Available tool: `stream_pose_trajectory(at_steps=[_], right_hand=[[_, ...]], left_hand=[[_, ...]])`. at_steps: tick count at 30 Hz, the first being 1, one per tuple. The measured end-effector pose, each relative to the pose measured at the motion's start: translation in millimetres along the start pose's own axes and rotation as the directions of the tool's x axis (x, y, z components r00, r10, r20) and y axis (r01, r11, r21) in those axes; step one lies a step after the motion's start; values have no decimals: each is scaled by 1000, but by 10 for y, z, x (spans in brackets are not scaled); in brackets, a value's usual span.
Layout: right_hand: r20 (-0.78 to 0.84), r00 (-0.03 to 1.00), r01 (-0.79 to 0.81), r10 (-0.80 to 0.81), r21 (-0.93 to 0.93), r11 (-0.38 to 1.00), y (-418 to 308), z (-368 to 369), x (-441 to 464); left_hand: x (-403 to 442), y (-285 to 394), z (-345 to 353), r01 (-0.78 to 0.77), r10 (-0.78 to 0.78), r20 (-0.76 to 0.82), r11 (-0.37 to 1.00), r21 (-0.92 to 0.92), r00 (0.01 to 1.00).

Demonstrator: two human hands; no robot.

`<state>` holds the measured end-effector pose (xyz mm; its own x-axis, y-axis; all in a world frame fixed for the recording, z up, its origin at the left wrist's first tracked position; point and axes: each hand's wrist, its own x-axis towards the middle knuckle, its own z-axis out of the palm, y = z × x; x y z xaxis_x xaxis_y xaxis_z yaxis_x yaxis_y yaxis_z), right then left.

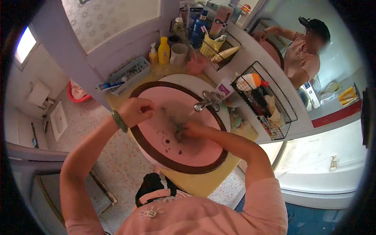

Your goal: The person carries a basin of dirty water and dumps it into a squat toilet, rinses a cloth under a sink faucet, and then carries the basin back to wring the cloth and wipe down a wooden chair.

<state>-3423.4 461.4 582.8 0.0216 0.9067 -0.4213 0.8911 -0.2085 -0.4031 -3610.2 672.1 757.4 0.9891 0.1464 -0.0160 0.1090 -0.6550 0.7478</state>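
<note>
A pink oval washbasin (203, 154) with a dark brown rim lies in front of me. Over its left edge hangs my left hand (138, 112), fingers curled, with a green bangle (119, 121) on the wrist; whether it holds anything is hidden. Down inside the bowl, my right hand (192, 129) has its fingers round a dark greyish thing (176, 130) near the drain, too blurred to name. The metal faucet (208, 101) sits at the basin's right rim, just above my right hand. Dark spots show on the bowl below.
Bottles, including a yellow one (163, 51), a grey mug (179, 54) and a blue-grey tray (130, 74) stand behind the basin. Wire baskets (288, 111) hang on the right, below a mirror (337, 66) reflecting a person. A red basin (74, 98) is on the floor at left.
</note>
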Motion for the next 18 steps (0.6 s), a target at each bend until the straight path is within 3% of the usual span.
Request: stream_pose_trajectory(at_steps=[3, 6, 7, 9, 10, 12, 15, 16, 18], right_hand=[[146, 972, -212, 184, 212, 954, -402, -448, -279], [63, 971, -238, 231, 163, 957, -447, -462, -413], [-101, 991, -89, 93, 44, 995, -304, -233, -364], [-242, 967, 49, -73, -106, 993, -171, -93, -322], [-59, 998, 17, -18, -23, 1000, -113, -62, -306], [134, 991, -31, 23, 54, 998, -12, -18, -244], [-216, 959, -191, 185, -6, 982, -53, -409, -304], [-414, 893, -214, 175, -49, 976, -217, -704, -501], [-738, 672, -18, 59, 63, 998, -32, -871, -638]], left_hand=[[18, -79, 33, -60, 60, -8, 998, 17, 998], [26, -116, 51, -73, 74, -22, 997, 41, 997], [22, -102, 47, -74, 75, -25, 996, 41, 997], [14, -63, 33, -37, 38, -28, 998, 41, 999], [11, -54, 20, -36, 37, -33, 998, 43, 999], [9, -68, 22, -53, 53, -8, 998, 30, 999], [31, -161, 73, -95, 94, -40, 995, -10, 995], [32, -174, 81, -94, 93, -41, 995, -15, 995], [34, -190, 77, -90, 89, -27, 996, -12, 996]])
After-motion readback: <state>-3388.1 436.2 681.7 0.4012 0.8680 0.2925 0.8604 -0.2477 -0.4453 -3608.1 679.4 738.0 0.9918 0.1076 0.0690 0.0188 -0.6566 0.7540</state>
